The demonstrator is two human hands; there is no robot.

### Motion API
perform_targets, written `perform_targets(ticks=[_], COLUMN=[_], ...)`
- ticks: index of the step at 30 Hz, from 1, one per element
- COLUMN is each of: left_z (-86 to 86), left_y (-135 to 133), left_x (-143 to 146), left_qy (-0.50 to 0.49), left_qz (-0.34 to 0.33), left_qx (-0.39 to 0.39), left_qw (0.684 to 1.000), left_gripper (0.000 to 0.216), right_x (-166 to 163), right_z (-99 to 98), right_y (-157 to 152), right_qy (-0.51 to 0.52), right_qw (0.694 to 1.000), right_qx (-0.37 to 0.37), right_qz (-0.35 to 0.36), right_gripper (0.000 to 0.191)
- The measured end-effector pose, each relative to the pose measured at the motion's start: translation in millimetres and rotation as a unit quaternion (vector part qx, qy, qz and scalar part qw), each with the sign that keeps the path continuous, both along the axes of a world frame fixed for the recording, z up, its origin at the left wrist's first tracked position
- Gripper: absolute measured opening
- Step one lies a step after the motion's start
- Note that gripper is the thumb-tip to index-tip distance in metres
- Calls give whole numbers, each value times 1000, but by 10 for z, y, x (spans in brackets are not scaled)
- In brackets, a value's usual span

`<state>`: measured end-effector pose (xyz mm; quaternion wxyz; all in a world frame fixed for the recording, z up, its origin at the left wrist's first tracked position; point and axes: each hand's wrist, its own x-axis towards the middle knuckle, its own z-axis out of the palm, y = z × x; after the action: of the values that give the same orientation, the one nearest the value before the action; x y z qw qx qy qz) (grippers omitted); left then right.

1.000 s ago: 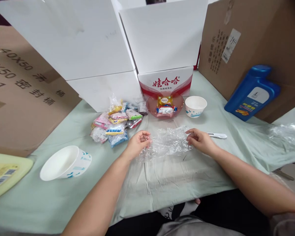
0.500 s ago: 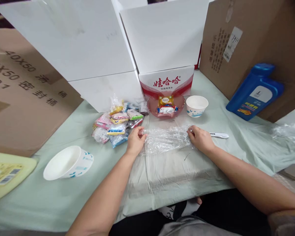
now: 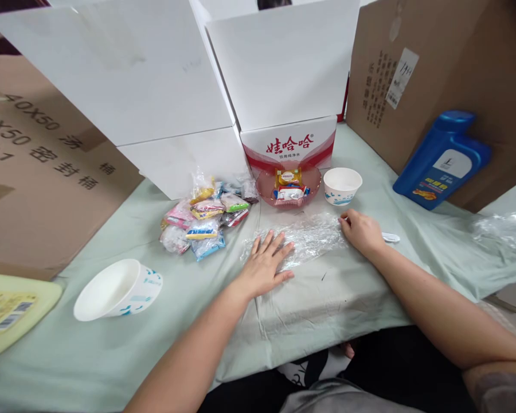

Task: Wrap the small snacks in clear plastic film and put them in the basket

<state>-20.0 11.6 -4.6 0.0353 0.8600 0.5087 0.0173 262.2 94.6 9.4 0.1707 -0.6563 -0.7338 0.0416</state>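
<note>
White tool (image 3: 391, 237) partly behind right hand (image 3: 363, 232) — pink bowl (image 3: 264, 188) beyond clear film (image 3: 312, 242).

From my end this looks like a makeshift work corner amid stored goods; home or shop, I cannot tell. White cartons (image 3: 284, 69) line the far edge of a cloth-covered surface (image 3: 34, 378), a brown box (image 3: 34, 229) stands at its left edge, a second box (image 3: 434, 74) at the far right corner.
</note>
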Motion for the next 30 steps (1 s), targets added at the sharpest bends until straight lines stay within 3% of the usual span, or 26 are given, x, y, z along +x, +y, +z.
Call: perform_targets(ticks=[6,10,13,15,18,22,25,27,30], left_z=[160,256,241,213,195,167,120,131,258], left_y=[-45,96,222,262,262,269,292,275,164], left_x=[-132,-385,-551,-604,-614,-557,-483,-436,-381], left_qy=[-38,-131,-180,-214,-248,-363,-474,-427,-228], left_qz=[-11,133,256,289,297,274,237,238,254], left_qx=[40,142,74,-1,-13,26,-24,-34,-3], left_qw=[998,972,947,933,922,890,848,872,940], left_gripper=[57,48,50,37,12,13,18,15,6], right_x=[142,123,105,102,110,107,93,95,126], right_z=[9,-14,-10,-10,-17,3,53,94,165], right_y=[-2,-35,-60,-94,-157,-219,-245,-269,-335], right_qy=[163,249,247,228,194,159,137,121,88], right_qw=[986,966,965,965,964,961,960,961,957], right_qx=[-35,-62,-74,-89,-110,-138,-146,-144,-144], right_qz=[9,18,50,89,143,177,193,202,236], right_gripper=[22,27,37,40,35,30,26,26,29])
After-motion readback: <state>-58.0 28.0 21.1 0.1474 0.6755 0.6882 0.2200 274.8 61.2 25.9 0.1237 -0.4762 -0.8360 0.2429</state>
